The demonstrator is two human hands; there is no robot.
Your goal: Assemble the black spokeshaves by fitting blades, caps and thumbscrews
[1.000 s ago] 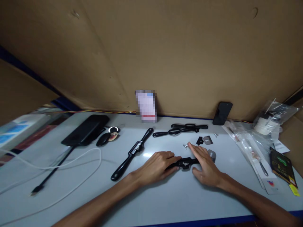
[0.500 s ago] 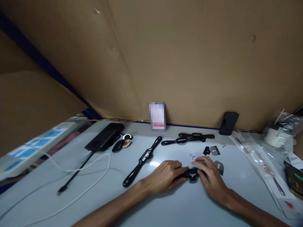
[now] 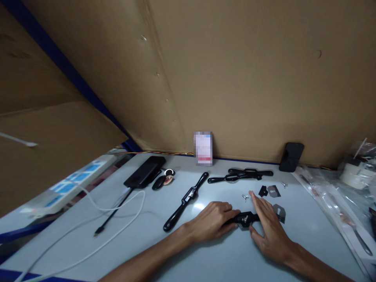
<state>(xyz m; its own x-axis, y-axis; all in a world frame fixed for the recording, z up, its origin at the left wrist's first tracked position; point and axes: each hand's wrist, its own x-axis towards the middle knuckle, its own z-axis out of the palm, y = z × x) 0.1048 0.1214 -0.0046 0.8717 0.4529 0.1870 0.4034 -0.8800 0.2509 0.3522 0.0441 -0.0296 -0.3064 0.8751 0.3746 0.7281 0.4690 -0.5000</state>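
Observation:
A black spokeshave (image 3: 244, 219) lies on the grey table in front of me, its middle plate and a small silver screw facing up. My left hand (image 3: 215, 220) has its fingers wrapped round the left handle. Over the right handle stands my right hand (image 3: 268, 227), fingers stretched and thumb apart, partly hiding that end. Just beyond are a loose silver wing screw (image 3: 244, 197), a small black plate (image 3: 263, 190) and a grey blade (image 3: 274, 191). Another grey blade (image 3: 280, 212) sits beside the right hand, with a second wing screw (image 3: 284, 184) farther back.
One spokeshave (image 3: 187, 199) lies left of my hands; two more (image 3: 250, 172) rest at the back. A phone (image 3: 291, 156) leans on the cardboard wall. Left are a black box-shaped device (image 3: 145, 171) and a white cable (image 3: 138, 209); right are bagged tools (image 3: 346, 219) and a tape roll (image 3: 357, 173).
My right hand's fingers have straightened and spread away from the spokeshave's middle. The left hand keeps its hold. The whole view has shifted slightly.

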